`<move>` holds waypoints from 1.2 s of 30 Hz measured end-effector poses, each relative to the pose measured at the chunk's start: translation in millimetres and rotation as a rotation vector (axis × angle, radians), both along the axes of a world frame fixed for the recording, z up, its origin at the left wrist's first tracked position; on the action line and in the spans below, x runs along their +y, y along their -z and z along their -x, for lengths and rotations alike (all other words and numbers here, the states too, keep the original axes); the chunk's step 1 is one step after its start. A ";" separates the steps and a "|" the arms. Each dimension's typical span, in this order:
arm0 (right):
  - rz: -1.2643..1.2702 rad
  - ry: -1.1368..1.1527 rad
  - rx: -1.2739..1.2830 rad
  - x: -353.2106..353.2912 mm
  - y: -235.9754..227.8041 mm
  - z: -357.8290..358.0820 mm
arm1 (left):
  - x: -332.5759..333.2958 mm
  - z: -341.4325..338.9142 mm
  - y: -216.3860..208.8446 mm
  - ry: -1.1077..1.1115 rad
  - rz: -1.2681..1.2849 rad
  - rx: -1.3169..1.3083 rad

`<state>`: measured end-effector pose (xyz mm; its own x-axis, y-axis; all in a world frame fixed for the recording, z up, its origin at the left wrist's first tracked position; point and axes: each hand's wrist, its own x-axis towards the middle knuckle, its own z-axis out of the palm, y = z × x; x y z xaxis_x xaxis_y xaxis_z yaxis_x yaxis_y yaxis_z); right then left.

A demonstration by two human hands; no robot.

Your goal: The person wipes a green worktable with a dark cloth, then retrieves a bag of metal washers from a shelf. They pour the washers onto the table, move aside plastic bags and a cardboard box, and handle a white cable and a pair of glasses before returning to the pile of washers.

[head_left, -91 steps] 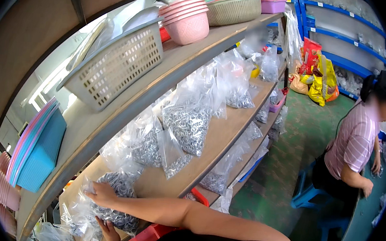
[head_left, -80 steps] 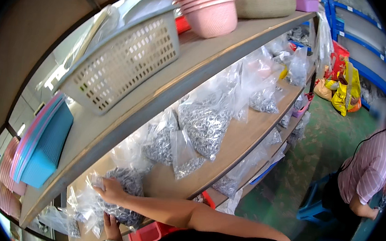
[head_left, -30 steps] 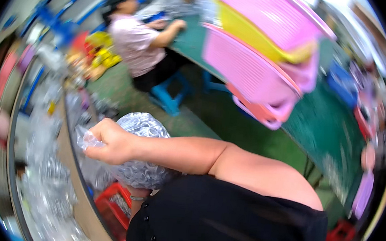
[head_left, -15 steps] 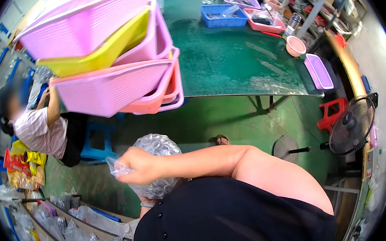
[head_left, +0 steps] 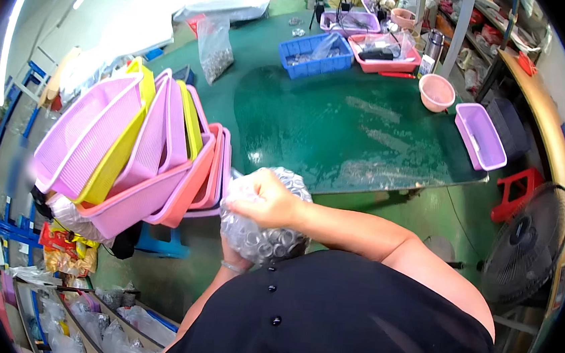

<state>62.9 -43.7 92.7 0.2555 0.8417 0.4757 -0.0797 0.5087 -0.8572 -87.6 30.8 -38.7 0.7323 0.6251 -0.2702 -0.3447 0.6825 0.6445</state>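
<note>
A clear plastic bag full of shiny grey rings is held up in front of my black shirt. My right hand is closed round its gathered neck. Under the bag's near left side my left hand supports it, its fingers mostly hidden behind the plastic. Just left of both hands, a leaning stack of pink, yellow and coral plastic baskets stands at the corner of the green table.
On the table lie another clear bag, a blue basket, a pink bowl and a purple tray. A fan and red stool stand right. Bins of bagged parts are lower left. The baskets largely hide a co-worker.
The bag and both my hands have come up and right in the picture, nearer the table edge. The view has shifted, so the baskets sit lower and cover most of the co-worker.
</note>
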 end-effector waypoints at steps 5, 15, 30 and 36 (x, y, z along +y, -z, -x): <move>0.091 0.014 0.100 -18.6 -12.3 -75.4 | -18.9 -86.4 -28.5 0.043 0.062 -0.086; 0.226 0.249 0.432 10.3 26.8 -182.3 | 17.0 -164.5 -20.1 0.198 0.294 0.016; 0.459 0.888 0.742 35.1 216.9 -381.8 | 61.6 -275.1 61.2 0.459 0.371 0.383; 0.773 1.133 0.258 -36.0 236.3 -366.2 | 74.9 -273.4 54.0 0.441 0.294 0.484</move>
<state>429.1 -79.7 -143.6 0.9742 0.1445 -0.1734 -0.1450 -0.1880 -0.9714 185.7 105.8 -92.7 0.6554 0.1500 -0.7402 0.2815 0.8610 0.4237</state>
